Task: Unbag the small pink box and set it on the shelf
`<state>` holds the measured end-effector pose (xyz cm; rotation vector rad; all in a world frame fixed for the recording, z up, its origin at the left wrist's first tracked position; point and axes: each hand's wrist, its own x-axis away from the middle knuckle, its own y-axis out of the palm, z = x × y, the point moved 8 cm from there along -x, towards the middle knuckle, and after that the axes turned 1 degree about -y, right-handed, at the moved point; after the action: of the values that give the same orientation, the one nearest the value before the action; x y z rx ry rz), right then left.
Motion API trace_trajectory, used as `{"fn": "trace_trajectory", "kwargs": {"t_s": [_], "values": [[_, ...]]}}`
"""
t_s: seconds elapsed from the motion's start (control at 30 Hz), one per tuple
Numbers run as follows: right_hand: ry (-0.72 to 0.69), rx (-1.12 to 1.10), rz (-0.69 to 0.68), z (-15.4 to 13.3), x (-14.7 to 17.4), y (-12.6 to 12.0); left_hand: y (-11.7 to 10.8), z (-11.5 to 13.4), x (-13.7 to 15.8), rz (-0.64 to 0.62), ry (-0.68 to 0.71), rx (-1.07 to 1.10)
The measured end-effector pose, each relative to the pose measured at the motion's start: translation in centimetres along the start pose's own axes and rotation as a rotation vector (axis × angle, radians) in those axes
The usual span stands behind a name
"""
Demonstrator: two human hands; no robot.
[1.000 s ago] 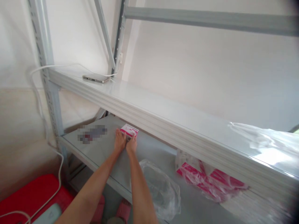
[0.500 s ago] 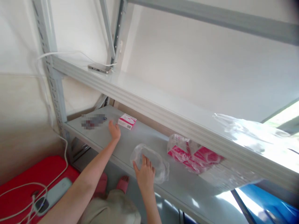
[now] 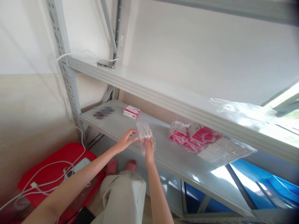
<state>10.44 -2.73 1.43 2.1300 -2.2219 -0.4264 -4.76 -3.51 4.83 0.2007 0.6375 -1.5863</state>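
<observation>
A crumpled clear plastic bag [image 3: 143, 130] is raised above the lower grey shelf [image 3: 161, 130]. My right hand [image 3: 149, 150] has its fingers closed on the bag's lower right part. To the left, my left hand [image 3: 127, 140] has thumb and fingers apart, with the fingertips close to the bag's edge. Whether they touch it I cannot tell. Behind the hands, a small white and pink box [image 3: 131, 112] lies on the shelf. Further right sit several pink and white boxes [image 3: 187, 136] wrapped in clear plastic.
A blurred-out item [image 3: 102, 112] lies at the shelf's left end. Above, the upper shelf [image 3: 149, 84] holds a phone-like device [image 3: 105, 63] with a white cable, and clear plastic [image 3: 243, 107]. A red container [image 3: 58, 152] with cables stands at lower left.
My right hand has gripped the plastic bag and lifted it from the shelf, up and back. My left hand has moved right, away from the small box, towards the bag. The view has shifted slightly.
</observation>
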Motion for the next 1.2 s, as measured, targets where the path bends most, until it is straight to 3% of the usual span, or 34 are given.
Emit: {"fn": "trace_trajectory", "kwargs": {"t_s": [0.13, 0.3, 0.47, 0.57, 0.67, 0.83, 1.0, 1.2], "values": [[-0.008, -0.122, 0.022, -1.7, 1.9, -0.5, 0.5, 5.0, -0.2, -0.003, 0.101, -0.156], [-0.074, -0.211, 0.089, -3.8, 2.5, -2.5, 1.0, 7.6, -0.8, 0.005, 0.2, -0.233], [-0.104, -0.235, 0.196, -4.9, 2.1, -4.9, 1.9, 7.4, -0.8, -0.03, 0.126, -0.104], [-0.094, -0.263, 0.23, -5.0, 2.3, -5.3, 3.4, 6.3, -0.7, -0.113, 0.017, 0.026], [-0.086, -0.284, 0.215, -5.0, 2.8, -5.2, 4.1, 5.9, -0.8, -0.116, -0.046, 0.023], [-0.075, -0.234, 0.213, -5.0, 3.4, -5.7, 4.1, 7.7, -1.1, -0.113, 0.006, -0.012], [-0.091, -0.29, 0.306, -5.4, 3.8, -6.4, 6.0, 8.3, -0.5, -0.247, -0.034, 0.029], [-0.049, -0.418, 0.365, -5.7, 4.4, -6.4, 6.7, 8.5, -0.5, -0.157, 0.051, -0.055]]}}
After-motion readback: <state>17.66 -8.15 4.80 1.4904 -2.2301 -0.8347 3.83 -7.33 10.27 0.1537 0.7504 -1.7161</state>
